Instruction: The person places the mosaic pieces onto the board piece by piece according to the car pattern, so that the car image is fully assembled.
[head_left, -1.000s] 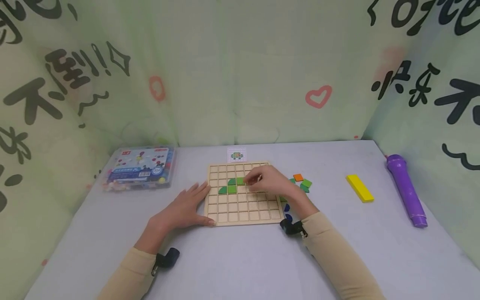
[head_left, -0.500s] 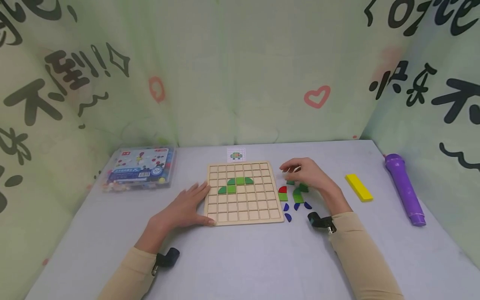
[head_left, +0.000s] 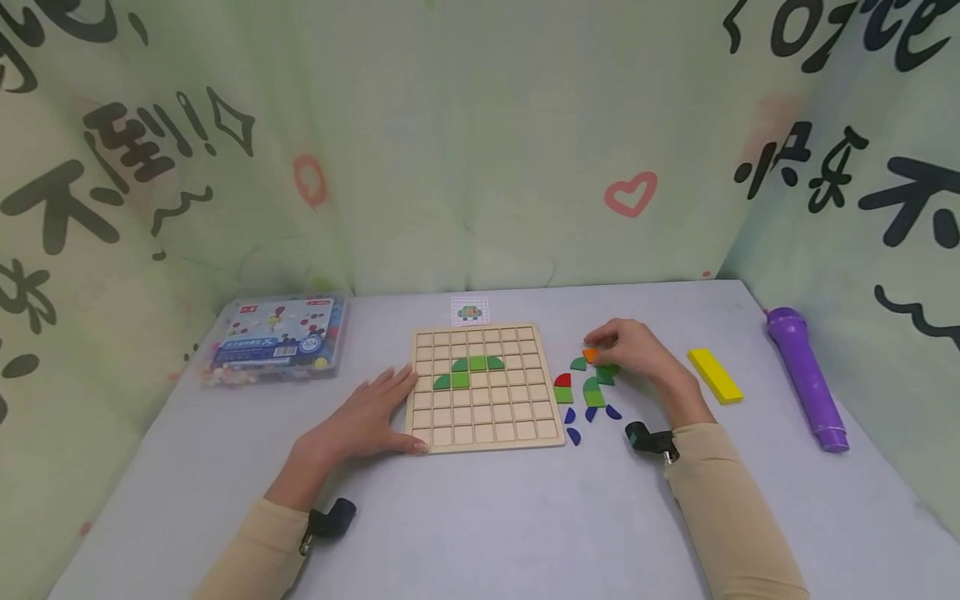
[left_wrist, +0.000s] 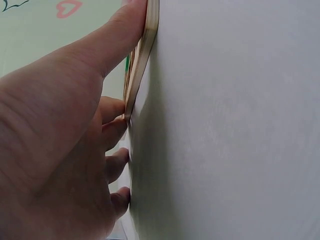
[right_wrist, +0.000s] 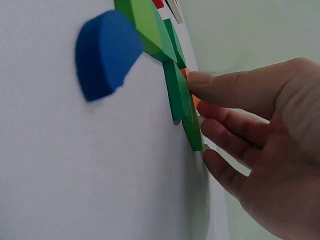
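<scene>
A wooden grid board [head_left: 480, 417] lies flat, with green squares and dark green quarter-round pieces [head_left: 442, 382] in two of its rows. Along its left edge rests my left hand [head_left: 363, 417], fingers spread and the thumb at the near left corner. In the left wrist view that thumb lies against the board's side [left_wrist: 142, 65]. My right hand [head_left: 637, 350], beyond the board's right side, pinches an orange square block [head_left: 591, 356] between thumb and fingers. In the right wrist view, green pieces [right_wrist: 177, 92] lie beside the fingertips, and the orange block is mostly hidden.
Loose pieces lie right of the board: a red quarter-round [head_left: 562, 380], green squares [head_left: 595, 399] and blue half-rounds [head_left: 613, 412]. A pattern card [head_left: 469, 312] lies behind the board. A clear plastic box [head_left: 277, 337] stands left; a yellow bar [head_left: 715, 377] and purple tube [head_left: 808, 379] lie right.
My right hand has left the board, where a dark green quarter-round now shows at the upper row's right end, and moved right to the orange block. My left hand has stayed in place.
</scene>
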